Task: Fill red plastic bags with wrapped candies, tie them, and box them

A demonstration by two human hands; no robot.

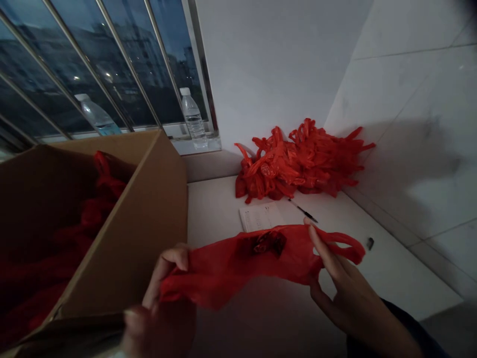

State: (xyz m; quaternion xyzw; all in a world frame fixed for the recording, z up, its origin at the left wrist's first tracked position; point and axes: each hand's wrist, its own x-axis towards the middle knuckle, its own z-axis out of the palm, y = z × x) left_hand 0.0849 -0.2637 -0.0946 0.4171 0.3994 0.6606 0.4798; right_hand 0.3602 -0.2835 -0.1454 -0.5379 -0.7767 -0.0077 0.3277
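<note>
A red plastic carrier bag [238,261] stretches between my hands, with a dark crumpled patch near its middle. My left hand [160,298] pinches its left end beside the cardboard box. My right hand [346,293] holds the bag near one loop handle, its fingers curled around the thin plastic. Behind the bag, a heap of many red plastic bags [301,161] lies against the wall. More red bags [93,219] lie inside the open cardboard box [149,199], partly in shadow.
A sheet of printed paper [261,216] and a black pen [302,210] lie on the white counter [376,278], with a small dark object [370,243] near its edge. Two plastic water bottles [193,119] [97,115] stand on the windowsill behind the box.
</note>
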